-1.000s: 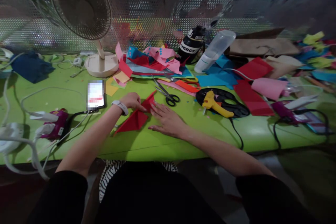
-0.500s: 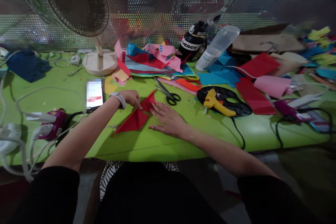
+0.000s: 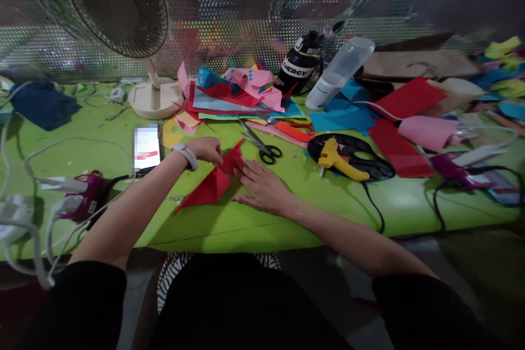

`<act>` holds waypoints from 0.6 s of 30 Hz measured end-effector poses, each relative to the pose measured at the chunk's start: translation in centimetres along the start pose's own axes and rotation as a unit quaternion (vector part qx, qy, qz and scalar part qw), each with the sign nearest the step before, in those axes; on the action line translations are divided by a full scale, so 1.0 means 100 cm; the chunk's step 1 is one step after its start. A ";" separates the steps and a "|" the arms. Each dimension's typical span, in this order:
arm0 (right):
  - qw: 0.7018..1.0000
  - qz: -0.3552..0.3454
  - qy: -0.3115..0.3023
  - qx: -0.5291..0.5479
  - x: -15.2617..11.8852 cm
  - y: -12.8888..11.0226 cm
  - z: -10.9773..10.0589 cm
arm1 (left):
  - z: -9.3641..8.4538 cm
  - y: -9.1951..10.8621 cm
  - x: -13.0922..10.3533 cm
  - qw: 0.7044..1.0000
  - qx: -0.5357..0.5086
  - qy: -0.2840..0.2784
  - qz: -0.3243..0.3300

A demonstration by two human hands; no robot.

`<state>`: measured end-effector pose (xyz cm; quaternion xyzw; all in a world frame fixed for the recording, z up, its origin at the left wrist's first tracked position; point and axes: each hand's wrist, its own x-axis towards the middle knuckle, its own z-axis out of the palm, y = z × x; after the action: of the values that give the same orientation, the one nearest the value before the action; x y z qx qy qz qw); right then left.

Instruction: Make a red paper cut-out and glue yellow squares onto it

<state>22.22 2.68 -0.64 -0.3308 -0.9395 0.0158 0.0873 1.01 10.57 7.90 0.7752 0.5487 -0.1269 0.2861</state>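
A folded red paper sheet (image 3: 207, 188) lies on the green table (image 3: 287, 219) in front of me. My left hand (image 3: 206, 149), with a white watch on the wrist, pinches and lifts a flap of the red paper near its upper fold. My right hand (image 3: 262, 186) lies flat, fingers spread, pressing the paper's right side against the table.
Black scissors (image 3: 262, 147) lie just beyond my right hand. A yellow glue gun (image 3: 338, 159) rests on a black tray. A phone (image 3: 146, 146), a fan (image 3: 123, 16), bottles (image 3: 338, 74), coloured paper piles (image 3: 241, 93) and cables with purple glue guns (image 3: 80, 197) surround the spot.
My left hand has raised the upper flap of the red paper slightly toward the right. My right hand has stayed pressed flat on the paper.
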 end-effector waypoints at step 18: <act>0.993 0.001 0.105 0.047 0.006 -0.008 -0.011 | 0.110 0.006 -0.099 0.927 0.234 0.285 0.070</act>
<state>21.46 2.39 0.56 -0.3271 -0.9230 0.0252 0.2011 -0.80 -3.65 4.29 0.8601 0.5061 -0.0052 -0.0641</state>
